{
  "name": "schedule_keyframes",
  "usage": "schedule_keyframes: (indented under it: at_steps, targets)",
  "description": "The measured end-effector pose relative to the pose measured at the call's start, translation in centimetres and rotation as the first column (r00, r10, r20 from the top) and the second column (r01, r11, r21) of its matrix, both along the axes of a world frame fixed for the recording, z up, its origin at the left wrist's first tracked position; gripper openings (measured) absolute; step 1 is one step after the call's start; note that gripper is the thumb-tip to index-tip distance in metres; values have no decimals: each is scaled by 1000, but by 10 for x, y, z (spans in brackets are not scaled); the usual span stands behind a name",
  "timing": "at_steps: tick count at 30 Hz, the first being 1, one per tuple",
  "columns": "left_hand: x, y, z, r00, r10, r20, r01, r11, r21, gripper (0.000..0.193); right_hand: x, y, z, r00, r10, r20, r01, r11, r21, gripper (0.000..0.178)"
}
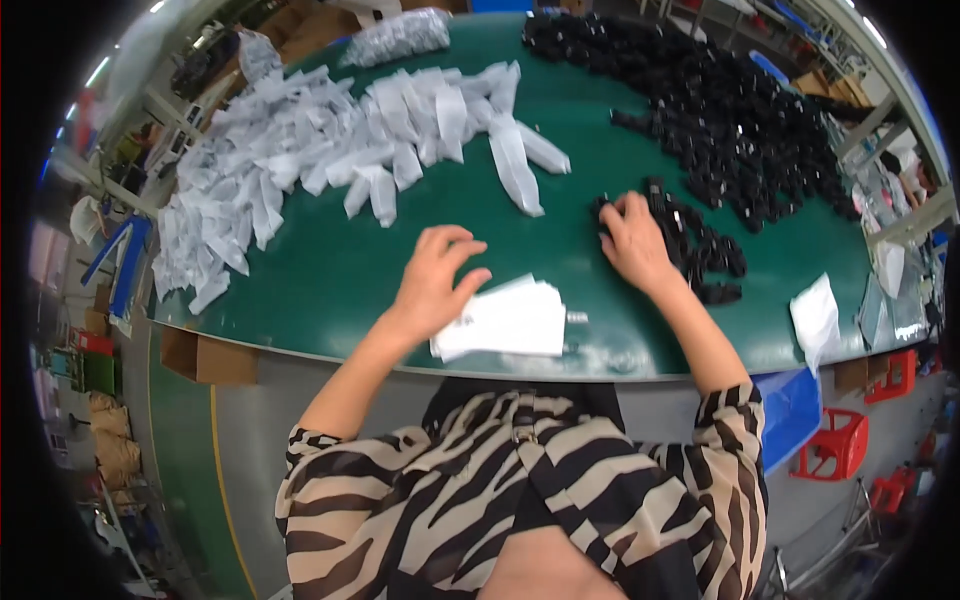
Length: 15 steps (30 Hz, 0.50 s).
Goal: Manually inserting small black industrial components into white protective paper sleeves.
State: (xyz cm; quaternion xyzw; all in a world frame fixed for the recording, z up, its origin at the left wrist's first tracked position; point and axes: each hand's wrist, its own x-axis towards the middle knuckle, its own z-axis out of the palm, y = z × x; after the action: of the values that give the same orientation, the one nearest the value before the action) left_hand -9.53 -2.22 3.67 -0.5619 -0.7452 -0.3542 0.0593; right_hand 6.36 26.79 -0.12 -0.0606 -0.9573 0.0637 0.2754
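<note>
Above the left edge of a stack of flat white bags (515, 318), my left hand (430, 280) is open, thumb and fingers apart with nothing between them. My right hand (637, 243) pinches a small black item (601, 208), mostly hidden by the fingers; it looks like a bundled strap. Beside that hand lies a small group of similar black items (706, 252). A large heap of them (740, 120) spreads over the far right of the table. On the left side is a wide pile of filled white packets (300, 135), and two long ones (514, 165) stick out toward the middle.
The green table (330, 285) curves away in front of me. At its right front edge hangs a white plastic bag (815, 318), above a blue bin (788, 415). A red stool (832, 445) stands on the floor. A clear wrapped bundle (400, 38) lies at the back.
</note>
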Motion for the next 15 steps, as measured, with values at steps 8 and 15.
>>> schedule_keyframes:
  at_steps: [8, 15]
  targets:
    - [50, 5, -32, 993, -11, 118, 7, 999, 33, 23, 32, -13, -51, 974, -206, -90, 197, 976, -93, 41]
    - [47, -26, -28, 999, -13, 46, 20, 988, -152, 93, 40, -29, -48, 951, -284, -123, 267, 954, -137, 40]
